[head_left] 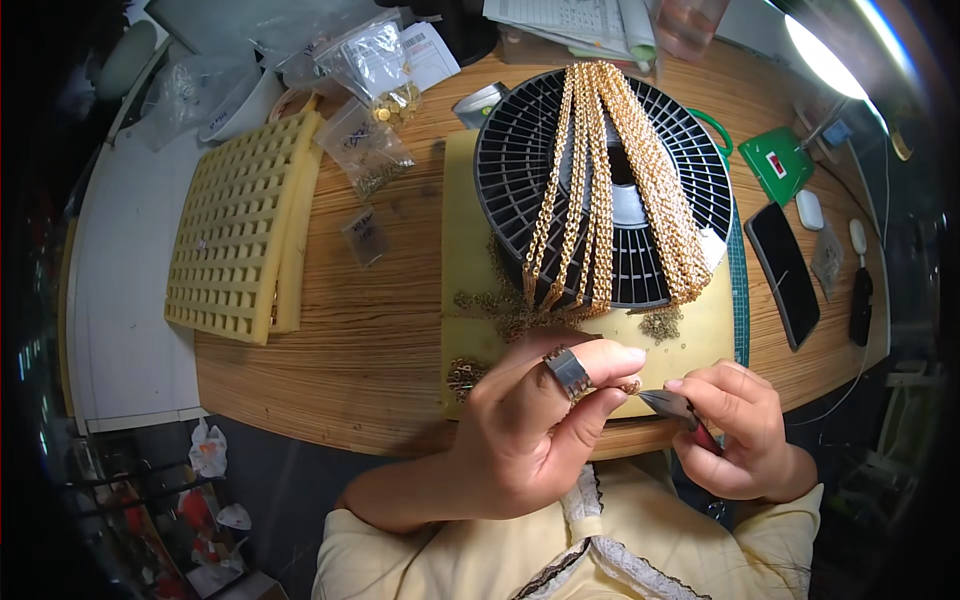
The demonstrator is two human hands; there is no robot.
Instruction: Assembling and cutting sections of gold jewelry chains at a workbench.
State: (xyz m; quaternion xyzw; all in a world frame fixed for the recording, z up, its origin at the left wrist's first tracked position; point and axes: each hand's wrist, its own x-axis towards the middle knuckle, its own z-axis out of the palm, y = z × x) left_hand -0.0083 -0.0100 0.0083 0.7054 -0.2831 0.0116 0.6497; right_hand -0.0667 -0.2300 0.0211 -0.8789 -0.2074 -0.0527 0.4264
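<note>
Close to the table's front edge, my left hand (525,435) pinches a small gold chain piece (630,387) between thumb and forefinger. A wide dark metal ring (567,372) sits on one of its fingers. My right hand (735,425) is closed round red-handled pliers (668,403), their tip at the pinched piece; whether they grip it is too small to tell. Just beyond, gold chains (650,190) lie draped over a black spool (505,170). Small metal rings (662,323) are heaped on the yellow board (460,220), and dark-gold small parts (466,378) lie left of my left hand.
Yellow slotted foam trays (235,230) stand at the left. Clear bags of small parts (365,145) lie behind them. To the right are a phone (783,275), a green square object (777,165) and a black-handled tool (861,305). A lit lamp (825,60) hangs at the far right.
</note>
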